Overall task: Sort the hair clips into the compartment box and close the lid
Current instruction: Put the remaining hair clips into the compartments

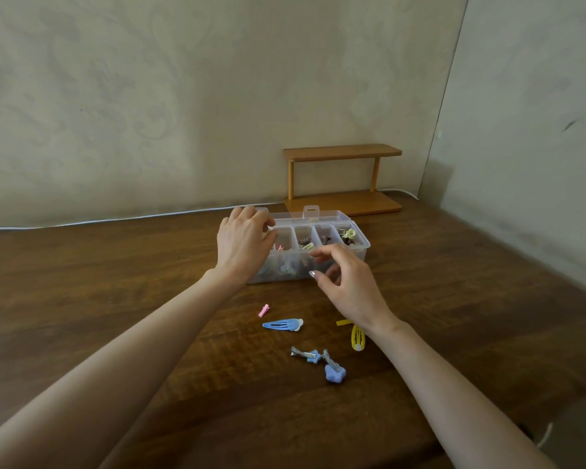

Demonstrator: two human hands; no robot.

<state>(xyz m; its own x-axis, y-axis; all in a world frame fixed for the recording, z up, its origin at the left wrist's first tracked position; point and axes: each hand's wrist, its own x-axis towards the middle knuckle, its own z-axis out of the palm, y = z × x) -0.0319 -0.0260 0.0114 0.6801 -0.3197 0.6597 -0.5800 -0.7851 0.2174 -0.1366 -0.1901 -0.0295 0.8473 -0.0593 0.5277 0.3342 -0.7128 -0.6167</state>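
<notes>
The box [357,253] is sitting at frame centre on the desk [115,299], with its lid [322,215] lying open behind it. The left hand [242,243] is gripping the box's left end with curled fingers. The right hand [347,286] is hovering over the front row, fingers narrow; whether it is pinching a clip cannot be told. Loose clips are lying below centre.

Hazards:
- The right forearm is passing over the yellow clip [358,337] and risks sweeping it away.
- A dropped clip risks landing in the wrong compartment.
- Left-hand pressure risks tipping the box.
</notes>
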